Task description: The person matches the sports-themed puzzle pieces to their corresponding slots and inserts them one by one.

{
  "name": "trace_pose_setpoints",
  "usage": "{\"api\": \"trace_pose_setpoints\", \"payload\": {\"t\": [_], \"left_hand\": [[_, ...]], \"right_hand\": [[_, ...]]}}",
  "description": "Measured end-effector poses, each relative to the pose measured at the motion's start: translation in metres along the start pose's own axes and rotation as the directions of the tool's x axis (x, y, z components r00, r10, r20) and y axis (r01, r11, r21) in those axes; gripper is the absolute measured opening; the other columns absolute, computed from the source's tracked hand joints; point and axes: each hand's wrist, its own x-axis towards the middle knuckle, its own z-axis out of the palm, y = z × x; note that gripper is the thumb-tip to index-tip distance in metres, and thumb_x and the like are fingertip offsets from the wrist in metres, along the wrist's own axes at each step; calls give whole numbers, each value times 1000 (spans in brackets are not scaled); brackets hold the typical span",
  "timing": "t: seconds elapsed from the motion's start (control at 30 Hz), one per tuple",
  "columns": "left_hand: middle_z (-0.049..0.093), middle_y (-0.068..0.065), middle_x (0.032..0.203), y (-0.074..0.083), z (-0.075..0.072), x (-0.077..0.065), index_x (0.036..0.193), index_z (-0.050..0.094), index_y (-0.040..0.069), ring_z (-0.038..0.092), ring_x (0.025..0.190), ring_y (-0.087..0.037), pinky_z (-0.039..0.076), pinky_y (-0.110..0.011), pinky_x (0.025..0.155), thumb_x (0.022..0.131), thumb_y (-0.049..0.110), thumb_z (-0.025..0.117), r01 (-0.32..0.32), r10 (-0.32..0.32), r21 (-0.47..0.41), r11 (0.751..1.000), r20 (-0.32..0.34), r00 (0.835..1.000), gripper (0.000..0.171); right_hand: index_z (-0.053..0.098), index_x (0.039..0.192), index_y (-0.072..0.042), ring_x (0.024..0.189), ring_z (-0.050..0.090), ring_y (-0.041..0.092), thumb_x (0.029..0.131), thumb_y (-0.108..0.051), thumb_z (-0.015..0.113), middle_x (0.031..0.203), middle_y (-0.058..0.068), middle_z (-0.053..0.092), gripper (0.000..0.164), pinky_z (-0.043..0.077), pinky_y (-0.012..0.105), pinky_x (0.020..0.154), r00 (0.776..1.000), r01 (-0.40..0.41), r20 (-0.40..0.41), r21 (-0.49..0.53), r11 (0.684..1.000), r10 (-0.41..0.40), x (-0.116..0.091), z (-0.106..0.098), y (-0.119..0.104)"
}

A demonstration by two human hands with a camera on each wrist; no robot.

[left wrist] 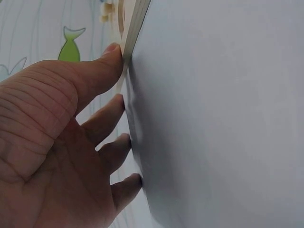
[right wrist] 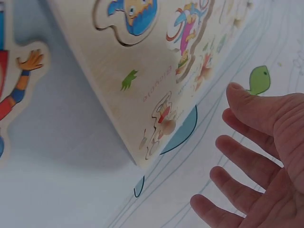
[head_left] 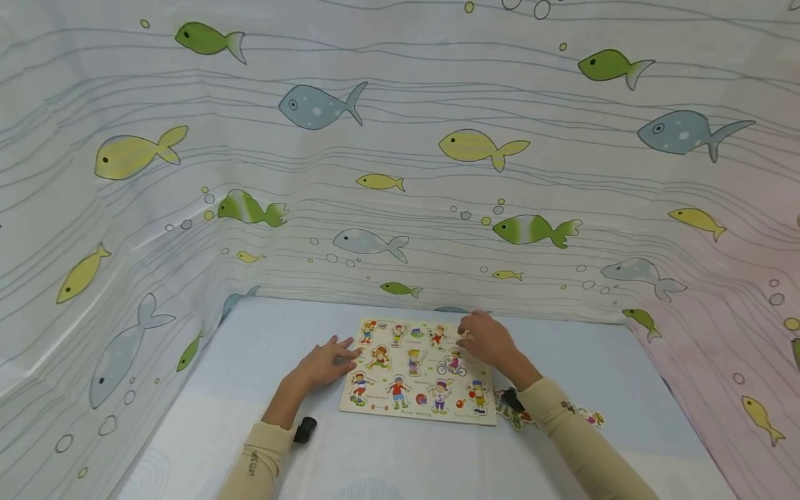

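A wooden puzzle board [head_left: 400, 382] with knobbed pieces of sporty children lies on the table. My left hand [head_left: 325, 364] is at its left edge. In the left wrist view the thumb [left wrist: 111, 54] touches the board's side and the other fingertips rest on the tabletop. Over the board's upper right corner is my right hand [head_left: 490, 339]. The right wrist view shows those fingers [right wrist: 237, 147] loosely spread, apart from the board, with nothing between them. A small figure piece [right wrist: 164, 114] with a knob lies at that corner, and a cyclist piece [head_left: 451, 363] sits nearby.
Loose puzzle pieces [head_left: 515, 410] lie right of the board, partly hidden by the right forearm; another piece [head_left: 592, 417] shows past the sleeve. A small black object [head_left: 305, 430] is beside the left cuff. Fish-patterned sheeting [head_left: 400, 208] rises behind the pale table [head_left: 281, 319].
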Motion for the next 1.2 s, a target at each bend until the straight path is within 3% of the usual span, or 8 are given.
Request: {"api": "trace_pose_setpoints", "payload": {"t": [0.17,0.33,0.5,0.73,1.2], "left_hand": [[42,-14,150,-3,0,-1,130,65,11,24,142,-47,15,-70,110,96,25,65,-10,10,-1,1000,0,1000,37],[42,-14,151,-3,-1,0,130,65,11,23,143,-46,14,-69,111,96,24,65,2,-2,-10,1000,3,1000,37],[42,-14,150,-2,-1,0,130,65,12,24,143,-46,14,-68,111,95,25,66,6,-6,-7,1000,9,1000,37],[43,-14,150,-1,-1,1,130,65,12,24,142,-46,15,-69,111,95,25,66,0,0,-3,1000,6,1000,37],[42,-14,151,1,-2,0,130,65,11,24,142,-46,15,-68,111,96,24,65,4,-4,9,1000,15,1000,37]], "right_hand": [[74,96,-9,122,54,35,81,-20,83,102,4,69,20,55,47,86,998,66,-20,-37,997,-67,-8,-1,-3],[75,94,-10,123,53,36,81,-19,83,103,3,69,18,52,50,92,996,90,-15,-45,995,-91,-16,-5,-5],[74,94,-9,123,53,38,82,-18,82,105,6,70,17,50,52,95,997,81,4,-41,996,-81,-24,-6,-3],[74,101,-11,128,50,36,84,-22,80,123,10,66,21,46,53,101,998,53,28,-43,998,-52,-36,-4,0],[74,100,-13,129,49,34,82,-23,82,119,6,68,21,44,51,103,999,19,34,-71,997,-16,-58,-10,-2]]}}
